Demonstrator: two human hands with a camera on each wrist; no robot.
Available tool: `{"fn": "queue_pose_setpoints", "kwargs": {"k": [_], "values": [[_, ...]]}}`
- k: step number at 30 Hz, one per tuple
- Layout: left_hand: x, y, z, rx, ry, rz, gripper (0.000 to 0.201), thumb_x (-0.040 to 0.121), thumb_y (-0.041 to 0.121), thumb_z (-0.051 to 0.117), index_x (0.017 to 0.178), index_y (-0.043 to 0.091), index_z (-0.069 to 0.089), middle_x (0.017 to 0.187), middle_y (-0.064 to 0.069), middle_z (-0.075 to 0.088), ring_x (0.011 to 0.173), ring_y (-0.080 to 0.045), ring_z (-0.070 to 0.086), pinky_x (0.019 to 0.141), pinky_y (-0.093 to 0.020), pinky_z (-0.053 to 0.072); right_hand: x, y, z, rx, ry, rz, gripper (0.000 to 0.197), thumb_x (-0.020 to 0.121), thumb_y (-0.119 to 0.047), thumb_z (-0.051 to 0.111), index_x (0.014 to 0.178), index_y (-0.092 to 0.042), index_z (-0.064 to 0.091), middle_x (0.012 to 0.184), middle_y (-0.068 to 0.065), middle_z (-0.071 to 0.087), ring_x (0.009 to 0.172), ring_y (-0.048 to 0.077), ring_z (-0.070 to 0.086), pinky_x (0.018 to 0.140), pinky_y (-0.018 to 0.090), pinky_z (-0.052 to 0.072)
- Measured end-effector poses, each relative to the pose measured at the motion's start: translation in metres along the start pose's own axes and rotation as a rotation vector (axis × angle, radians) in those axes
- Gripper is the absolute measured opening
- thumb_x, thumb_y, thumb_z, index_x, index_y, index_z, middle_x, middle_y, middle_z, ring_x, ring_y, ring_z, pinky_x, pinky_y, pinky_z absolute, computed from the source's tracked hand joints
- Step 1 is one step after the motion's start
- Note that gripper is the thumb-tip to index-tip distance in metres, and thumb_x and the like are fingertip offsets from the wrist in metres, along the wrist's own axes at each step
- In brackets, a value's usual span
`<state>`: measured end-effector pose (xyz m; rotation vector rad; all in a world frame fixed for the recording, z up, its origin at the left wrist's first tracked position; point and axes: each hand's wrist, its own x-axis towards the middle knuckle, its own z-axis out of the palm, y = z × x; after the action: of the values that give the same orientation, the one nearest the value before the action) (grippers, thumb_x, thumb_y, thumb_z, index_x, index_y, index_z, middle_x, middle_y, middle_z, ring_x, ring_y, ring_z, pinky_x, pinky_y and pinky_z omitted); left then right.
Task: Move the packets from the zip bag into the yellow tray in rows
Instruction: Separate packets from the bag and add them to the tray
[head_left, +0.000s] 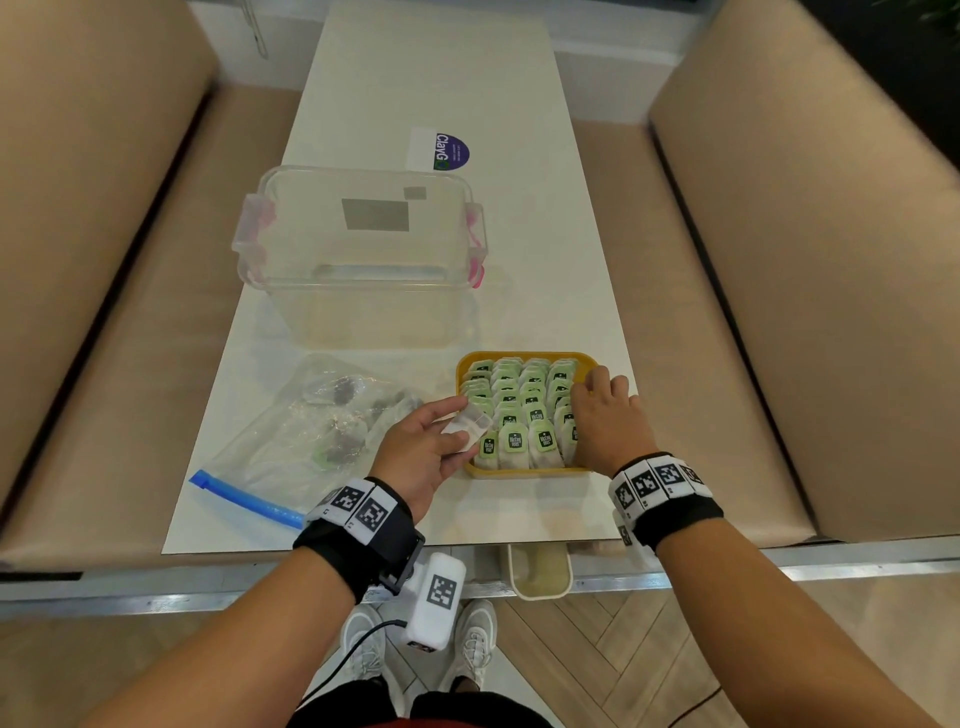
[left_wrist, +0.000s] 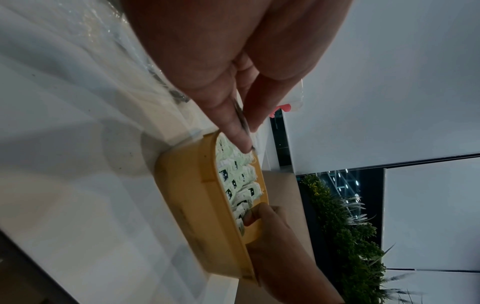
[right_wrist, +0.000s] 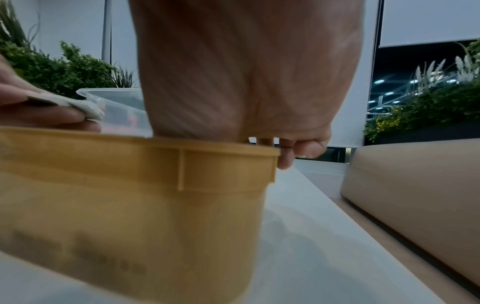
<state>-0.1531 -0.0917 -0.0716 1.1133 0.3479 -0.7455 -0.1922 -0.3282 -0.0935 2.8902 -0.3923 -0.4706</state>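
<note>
The yellow tray (head_left: 519, 472) (right_wrist: 130, 174) sits near the table's front edge and holds several rows of green-labelled packets (head_left: 522, 410) (left_wrist: 241, 181). My left hand (head_left: 461, 426) (left_wrist: 241, 131) hovers at the tray's left rim and pinches one pale packet (head_left: 475, 425) (right_wrist: 88, 108) between thumb and fingers. My right hand (head_left: 605, 410) (right_wrist: 285, 158) grips the tray's right wall, thumb inside on the packets, fingers curled over the outside. The clear zip bag (head_left: 301, 441) lies left of the tray with a few packets inside.
A clear plastic box (head_left: 358, 249) (right_wrist: 114, 98) with pink clips stands behind the bag and tray. A sticker (head_left: 439, 150) lies further back on the white table (head_left: 395, 88). Tan benches (head_left: 805, 260) flank both sides. The bag's blue zip strip (head_left: 244, 501) points toward the front edge.
</note>
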Motion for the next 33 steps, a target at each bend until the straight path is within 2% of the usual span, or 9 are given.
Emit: {"fn": "queue_pose_setpoints", "kwargs": {"k": [7, 12, 18, 21, 23, 25, 28, 30, 33], "values": [[-0.001, 0.002, -0.001, 0.012, -0.007, -0.005, 0.041, 0.092, -0.017, 0.053, 0.121, 0.01, 0.065, 0.117, -0.012, 0.072, 0.099, -0.021, 0.072, 0.076, -0.026, 0.06, 0.0, 0.0, -0.003, 0.05, 0.057, -0.012, 0.046, 0.072, -0.021, 0.065, 0.114, -0.011, 0.047, 0.122, 0.011, 0.036, 0.102, 0.03, 0.04, 0.072, 0.035, 0.037], [-0.001, 0.003, -0.001, 0.023, -0.006, -0.01, 0.041, 0.092, -0.017, 0.053, 0.121, 0.01, 0.066, 0.118, -0.013, 0.071, 0.097, -0.021, 0.072, 0.075, -0.026, 0.06, -0.001, 0.002, -0.005, 0.079, 0.069, -0.037, 0.056, 0.069, -0.035, 0.072, 0.115, -0.013, 0.049, 0.122, 0.009, 0.038, 0.102, 0.03, 0.041, 0.077, 0.038, 0.043], [-0.002, 0.004, -0.001, 0.03, 0.003, -0.02, 0.041, 0.092, -0.016, 0.053, 0.121, 0.009, 0.066, 0.123, -0.015, 0.069, 0.101, -0.023, 0.07, 0.075, -0.026, 0.06, -0.005, 0.003, -0.006, 0.13, 0.086, -0.018, 0.058, 0.065, -0.034, 0.076, 0.115, -0.018, 0.05, 0.122, 0.005, 0.038, 0.104, 0.028, 0.04, 0.08, 0.041, 0.044], [-0.002, 0.005, 0.0, 0.042, 0.002, -0.024, 0.04, 0.092, -0.016, 0.052, 0.12, 0.009, 0.066, 0.127, -0.016, 0.066, 0.107, -0.027, 0.068, 0.078, -0.028, 0.061, -0.01, 0.003, -0.017, 0.236, 0.162, -0.009, 0.06, 0.059, -0.032, 0.078, 0.112, -0.022, 0.051, 0.124, 0.002, 0.038, 0.109, 0.028, 0.041, 0.081, 0.04, 0.04], [-0.001, 0.004, 0.002, 0.051, 0.004, -0.028, 0.039, 0.093, -0.016, 0.05, 0.119, 0.009, 0.067, 0.129, -0.015, 0.064, 0.11, -0.029, 0.066, 0.08, -0.029, 0.061, -0.015, -0.005, -0.029, 0.391, 0.249, -0.111, 0.058, 0.06, -0.035, 0.08, 0.11, -0.024, 0.053, 0.124, 0.0, 0.041, 0.111, 0.025, 0.042, 0.084, 0.041, 0.04], [-0.001, 0.003, 0.005, 0.06, 0.007, -0.031, 0.039, 0.094, -0.015, 0.049, 0.118, 0.008, 0.067, 0.124, -0.015, 0.065, 0.103, -0.028, 0.066, 0.079, -0.03, 0.062, -0.023, -0.022, -0.039, 0.529, 0.293, -0.319, 0.053, 0.064, -0.033, 0.079, 0.111, -0.024, 0.055, 0.122, -0.001, 0.046, 0.111, 0.023, 0.045, 0.09, 0.043, 0.044], [-0.003, 0.003, 0.011, 0.082, -0.014, -0.044, 0.039, 0.094, -0.012, 0.046, 0.121, 0.007, 0.067, 0.095, -0.012, 0.068, 0.083, -0.025, 0.063, 0.079, -0.034, 0.062, -0.034, -0.05, -0.045, 0.515, 0.28, -0.551, 0.045, 0.071, -0.025, 0.073, 0.113, -0.022, 0.06, 0.117, 0.0, 0.053, 0.102, 0.023, 0.049, 0.084, 0.04, 0.046], [-0.005, 0.003, 0.015, 0.087, -0.029, -0.047, 0.038, 0.094, -0.011, 0.047, 0.119, 0.008, 0.067, 0.092, -0.014, 0.073, 0.082, -0.026, 0.066, 0.084, -0.039, 0.059, -0.034, -0.061, -0.044, 0.499, 0.283, -0.59, 0.033, 0.073, -0.017, 0.068, 0.106, -0.02, 0.064, 0.108, 0.0, 0.057, 0.093, 0.024, 0.052, 0.076, 0.043, 0.049], [-0.006, 0.005, 0.015, 0.069, -0.041, -0.057, 0.036, 0.097, -0.005, 0.044, 0.122, 0.009, 0.066, 0.101, -0.017, 0.073, 0.089, -0.029, 0.07, 0.085, -0.039, 0.057, -0.034, -0.061, -0.043, 0.547, 0.303, -0.572, 0.016, 0.077, -0.009, 0.062, 0.092, -0.013, 0.067, 0.091, 0.004, 0.06, 0.081, 0.028, 0.057, 0.066, 0.045, 0.05]]}}
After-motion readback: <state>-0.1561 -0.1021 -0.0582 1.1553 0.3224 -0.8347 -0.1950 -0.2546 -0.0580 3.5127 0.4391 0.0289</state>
